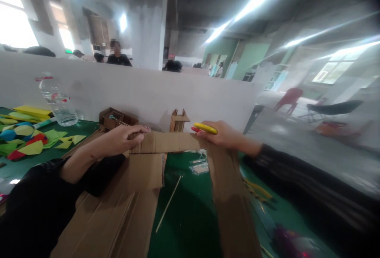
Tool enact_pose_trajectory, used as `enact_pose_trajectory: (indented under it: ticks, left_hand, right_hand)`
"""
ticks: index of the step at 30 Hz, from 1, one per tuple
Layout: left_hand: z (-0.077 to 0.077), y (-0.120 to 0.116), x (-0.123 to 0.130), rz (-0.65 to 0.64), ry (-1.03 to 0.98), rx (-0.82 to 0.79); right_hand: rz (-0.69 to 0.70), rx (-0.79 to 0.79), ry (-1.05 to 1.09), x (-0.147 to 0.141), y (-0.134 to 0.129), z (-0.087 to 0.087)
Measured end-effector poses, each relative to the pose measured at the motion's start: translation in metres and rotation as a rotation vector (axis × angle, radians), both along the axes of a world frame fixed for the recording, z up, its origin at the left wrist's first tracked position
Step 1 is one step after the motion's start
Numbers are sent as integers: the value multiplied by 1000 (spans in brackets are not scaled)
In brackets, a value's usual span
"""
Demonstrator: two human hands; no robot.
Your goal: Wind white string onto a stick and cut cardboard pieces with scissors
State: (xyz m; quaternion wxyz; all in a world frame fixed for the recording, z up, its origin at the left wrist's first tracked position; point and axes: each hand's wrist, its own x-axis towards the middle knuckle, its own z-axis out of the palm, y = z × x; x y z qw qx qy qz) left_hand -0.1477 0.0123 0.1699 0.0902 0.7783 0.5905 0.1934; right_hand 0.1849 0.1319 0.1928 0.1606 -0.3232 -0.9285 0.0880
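My left hand [134, 136] is closed on the left end of a brown cardboard strip [172, 142] that runs across in front of me. My right hand [222, 133] grips a small yellow tool [206, 128] with a red part, its exact kind unclear, and rests at the strip's right end. Below that hand, a long cardboard piece [233, 202] reaches toward me, overlapping or joined to the strip; I cannot tell which. Under my left arm lie larger cardboard sheets [115, 214], partly covered by the black sleeve.
On the green table [187, 214] lie a thin stick [169, 204] and clear plastic packets [199, 167]. A cardboard box [114, 119] and small cardboard structure [178, 121] stand by the white partition [202, 95]. Left are a water bottle [61, 103] and colored paper pieces [32, 145].
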Motion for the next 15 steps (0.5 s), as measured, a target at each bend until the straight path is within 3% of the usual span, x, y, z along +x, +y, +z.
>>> enact_pose_trajectory:
  ticks: [10,15]
  left_hand:
    - [-7,-2,9,-14,1,49]
    - [-6,-2,17,-25,10,37]
  right_hand:
    - [-48,-7,42,8,-1,-5]
    - [-123,6,287,11,11,-2]
